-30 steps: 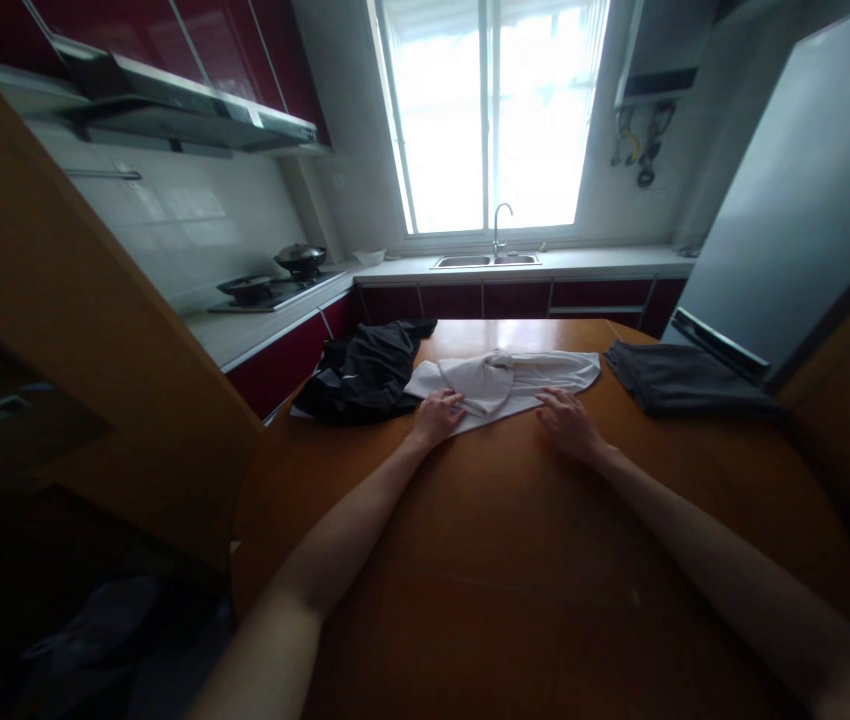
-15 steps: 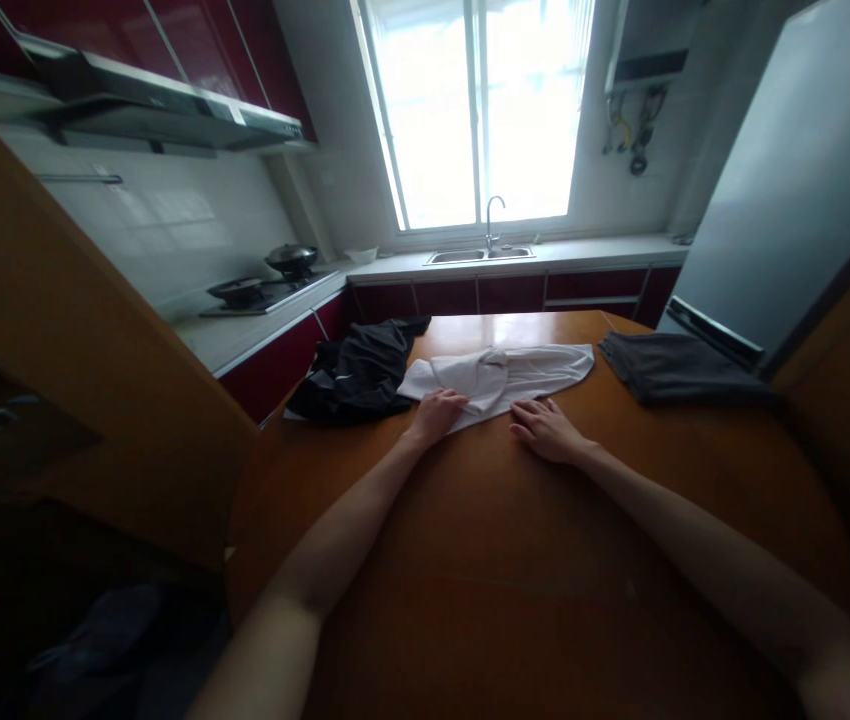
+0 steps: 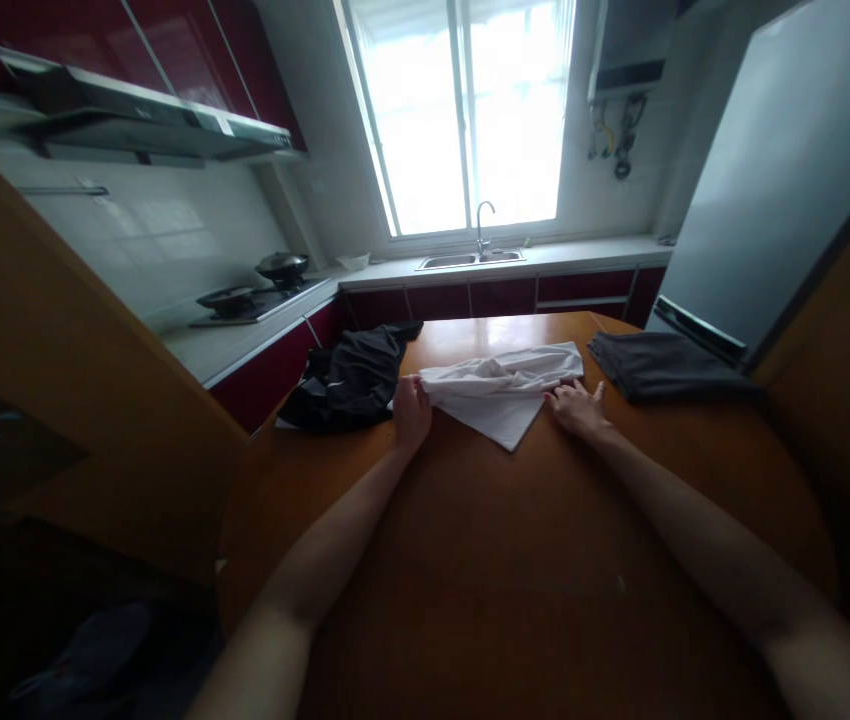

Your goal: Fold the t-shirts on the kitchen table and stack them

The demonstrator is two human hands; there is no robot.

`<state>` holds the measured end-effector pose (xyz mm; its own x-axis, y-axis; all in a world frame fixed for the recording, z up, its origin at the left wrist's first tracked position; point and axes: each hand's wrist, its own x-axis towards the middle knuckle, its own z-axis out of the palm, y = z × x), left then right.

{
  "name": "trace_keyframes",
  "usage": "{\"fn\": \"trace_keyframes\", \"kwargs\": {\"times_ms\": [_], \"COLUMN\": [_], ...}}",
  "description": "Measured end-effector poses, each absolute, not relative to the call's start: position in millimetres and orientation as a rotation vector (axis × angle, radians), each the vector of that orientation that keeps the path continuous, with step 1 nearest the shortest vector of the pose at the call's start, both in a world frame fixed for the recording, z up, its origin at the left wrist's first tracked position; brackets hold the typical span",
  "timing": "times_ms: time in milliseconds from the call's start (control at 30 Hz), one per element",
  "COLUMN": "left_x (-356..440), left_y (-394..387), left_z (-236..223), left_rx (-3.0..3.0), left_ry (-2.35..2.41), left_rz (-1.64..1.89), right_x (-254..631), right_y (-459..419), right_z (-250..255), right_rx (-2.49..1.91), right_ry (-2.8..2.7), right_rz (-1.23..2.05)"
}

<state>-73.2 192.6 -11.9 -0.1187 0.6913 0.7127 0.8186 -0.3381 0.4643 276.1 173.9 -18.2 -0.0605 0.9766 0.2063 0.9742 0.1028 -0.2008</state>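
Note:
A white garment [image 3: 504, 385] lies partly folded and wrinkled on the wooden table [image 3: 500, 560], with one corner pointing toward me. At its left end, my left hand [image 3: 412, 412] is closed on the edge of the fabric. My right hand [image 3: 579, 408] rests at the garment's right front edge, fingertips touching the cloth and thumb spread apart. What kind of garment it is cannot be made out.
Left of the white garment lies a crumpled black garment [image 3: 354, 375]. A folded dark grey garment [image 3: 669, 367] is on the right, near the fridge [image 3: 785, 170]. Beyond the table are a sink [image 3: 470, 260] and a stove with a lidded pan [image 3: 282, 266].
My hands have moved apart, the left one leftward and the right one rightward. The white garment's upper layer now lies as a long band, with a pointed flap showing in front. The view has shifted slightly.

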Motion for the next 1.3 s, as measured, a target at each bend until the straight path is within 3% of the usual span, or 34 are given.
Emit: {"fn": "trace_keyframes", "kwargs": {"times_ms": [100,400,633,833,933,1033,1167,1300], "left_x": [-74,-65,-37,-40,-48,-52,-54,-54], "left_y": [195,180,149,163,179,190,195,185], "left_z": [-16,-8,-1,-2,-10,-20,-25,-16], "left_rx": [-2.068,-2.637,-3.315,-2.712,-2.534,-2.571,-2.486,-2.472], "left_ry": [-1.727,-1.531,-1.311,-1.485,-1.558,-1.591,-1.633,-1.307], "left_rz": [-1.578,-1.336,-0.953,-1.309,-1.276,-1.152,-1.378,-1.451], "right_x": [278,237,229,233,224,209,188,179], "right_y": [171,146,156,163,150,131,110,100], "right_z": [-18,-4,-24,-20,-8,0,0,1], "right_rx": [-1.925,-1.565,-1.585,-1.372,-1.179,-0.963,-0.745,-0.589], "right_ry": [-2.025,-1.931,-1.804,-1.502,-1.515,-1.727,-2.165,-2.366], "right_rz": [-0.003,-0.206,0.438,0.425,0.336,0.286,0.173,0.046]}}
